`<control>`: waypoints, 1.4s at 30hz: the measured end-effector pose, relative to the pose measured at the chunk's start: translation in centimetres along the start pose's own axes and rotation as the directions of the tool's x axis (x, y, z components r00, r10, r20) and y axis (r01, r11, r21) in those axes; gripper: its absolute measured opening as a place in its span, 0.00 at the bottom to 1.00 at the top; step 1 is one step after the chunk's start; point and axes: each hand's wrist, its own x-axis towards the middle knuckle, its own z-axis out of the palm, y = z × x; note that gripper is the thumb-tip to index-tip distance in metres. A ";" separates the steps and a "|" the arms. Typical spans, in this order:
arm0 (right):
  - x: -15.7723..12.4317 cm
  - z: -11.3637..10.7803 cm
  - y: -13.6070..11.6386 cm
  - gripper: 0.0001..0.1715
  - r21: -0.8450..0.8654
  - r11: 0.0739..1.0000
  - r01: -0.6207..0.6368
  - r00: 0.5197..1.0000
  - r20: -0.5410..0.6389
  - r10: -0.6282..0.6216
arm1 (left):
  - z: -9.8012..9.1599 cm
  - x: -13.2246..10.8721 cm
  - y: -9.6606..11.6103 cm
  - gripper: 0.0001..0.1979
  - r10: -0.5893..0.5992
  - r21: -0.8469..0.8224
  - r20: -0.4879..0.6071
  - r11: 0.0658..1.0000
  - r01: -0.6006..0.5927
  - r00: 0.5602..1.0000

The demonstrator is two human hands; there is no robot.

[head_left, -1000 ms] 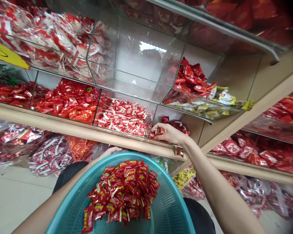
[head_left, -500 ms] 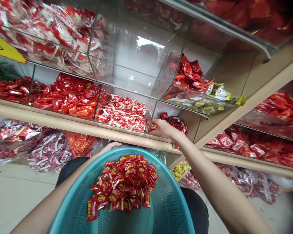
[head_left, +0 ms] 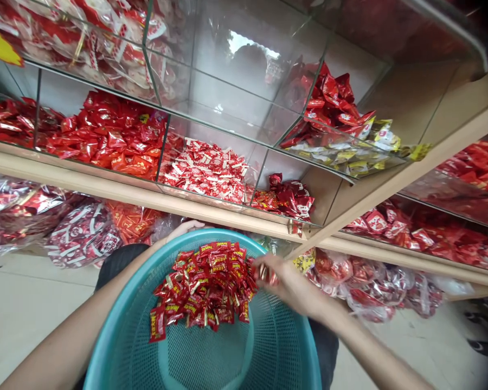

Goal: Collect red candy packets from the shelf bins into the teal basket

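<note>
A teal plastic basket (head_left: 117, 303) with perforated walls sits before me, holding a heap of small red-wrapped candies (head_left: 205, 287) with yellow print. My left arm wraps round its left side, and my left hand (head_left: 183, 230) rests against the outside of the far rim, its fingers partly hidden. Over the basket's right inner wall, beside the heap, my right hand (head_left: 284, 284) is closed on a few red-wrapped candies (head_left: 265, 272). Ahead, a shelf compartment contains dark red and bright red candies (head_left: 290, 197).
Red-and-white wrapped candies (head_left: 207, 170) and larger red ones (head_left: 109, 141) fill compartments to the left. A clear bin above holds red and yellow packets (head_left: 337, 103). The wooden shelf edge (head_left: 146, 195) runs behind the basket. Bagged candies (head_left: 83, 235) lie below on the tiled floor (head_left: 36, 303).
My right hand has come back from the shelf compartment to the basket, with red-wrapped candies in it. My left hand stays at the rim. The view has shifted slightly.
</note>
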 end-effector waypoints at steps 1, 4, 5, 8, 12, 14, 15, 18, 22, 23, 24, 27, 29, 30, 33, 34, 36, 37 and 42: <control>-1.1 1.8 0.4 0.15 -0.048 0.998 -0.034 0.997 0.073 0.037 | -0.2 0.3 -0.1 0.18 -0.032 -0.016 0.030 0.999 0.032 0.999; -3.3 5.6 1.1 0.18 -0.249 0.963 -0.100 0.953 0.253 0.164 | -0.8 1.0 -0.5 0.19 -0.070 -0.051 0.065 0.996 0.074 0.995; -3.8 6.3 1.2 0.18 -0.312 0.945 -0.100 0.936 0.292 0.195 | -1.0 1.2 -0.7 0.18 -0.076 -0.061 0.064 0.995 0.079 0.995; -4.1 7.4 1.1 0.18 -0.452 0.890 -0.067 0.903 0.352 0.246 | -1.7 1.7 -1.0 0.16 -0.081 -0.085 0.045 0.993 0.084 0.996; -3.6 8.6 1.6 0.20 -0.568 0.822 -0.038 0.893 0.351 0.283 | -2.3 2.2 -1.3 0.15 -0.071 -0.118 0.027 0.990 0.074 0.997; -3.4 9.3 2.1 0.19 -0.595 0.802 -0.051 0.898 0.324 0.297 | -2.5 2.4 -1.5 0.17 -0.048 -0.140 0.018 0.989 0.050 0.999; -3.4 9.7 2.4 0.18 -0.605 0.794 -0.063 0.902 0.306 0.305 | -2.6 2.5 -1.5 0.17 -0.033 -0.152 0.013 0.988 0.035 0.999; -3.3 10.4 3.0 0.17 -0.627 0.776 -0.076 0.912 0.271 0.308 | -2.8 2.6 -1.7 0.18 0.001 -0.179 0.005 0.984 0.000 1.000; -3.6 10.2 3.2 0.15 -0.662 0.749 -0.036 0.928 0.256 0.272 | -3.1 2.8 -1.7 0.19 -0.001 -0.184 0.029 0.983 0.006 1.000; -3.7 10.0 3.1 0.14 -0.673 0.739 -0.027 0.930 0.253 0.265 | -3.2 2.8 -1.6 0.19 -0.010 -0.180 0.039 0.984 0.017 0.999; -3.8 9.7 3.0 0.13 -0.681 0.733 -0.018 0.932 0.254 0.259 | -3.3 2.9 -1.5 0.19 -0.020 -0.175 0.050 0.984 0.029 0.999; -4.3 9.1 2.5 0.12 -0.667 0.745 0.007 0.934 0.270 0.233 | -3.6 3.0 -1.3 0.20 -0.047 -0.159 0.074 0.986 0.058 0.996; -4.6 9.0 2.3 0.11 -0.645 0.764 0.025 0.941 0.272 0.199 | -3.7 3.1 -1.2 0.20 -0.062 -0.148 0.088 0.986 0.075 0.994; -4.7 9.0 2.3 0.12 -0.637 0.770 0.036 0.946 0.271 0.180 | -3.7 3.2 -1.2 0.21 -0.071 -0.142 0.097 0.986 0.084 0.993; -4.7 9.3 2.6 0.16 -0.649 0.757 0.067 0.956 0.259 0.137 | -3.5 3.1 -1.2 0.19 -0.099 -0.122 0.133 0.986 0.115 0.986; -4.7 9.4 2.8 0.19 -0.665 0.743 0.075 0.958 0.254 0.131 | -3.4 3.0 -1.2 0.19 -0.105 -0.116 0.146 0.986 0.123 0.984; -4.5 9.6 3.4 0.24 -0.700 0.709 0.084 0.962 0.241 0.125 | -3.1 2.7 -1.2 0.18 -0.111 -0.111 0.174 0.985 0.131 0.979; -4.5 9.7 3.7 0.26 -0.713 0.695 0.090 0.965 0.236 0.117 | -3.0 2.6 -1.2 0.18 -0.112 -0.109 0.188 0.985 0.134 0.976; -4.0 9.9 4.5 0.25 -0.729 0.682 0.059 0.976 0.185 0.113 | -2.8 2.2 -1.2 0.21 -0.123 -0.093 0.241 0.984 0.149 0.963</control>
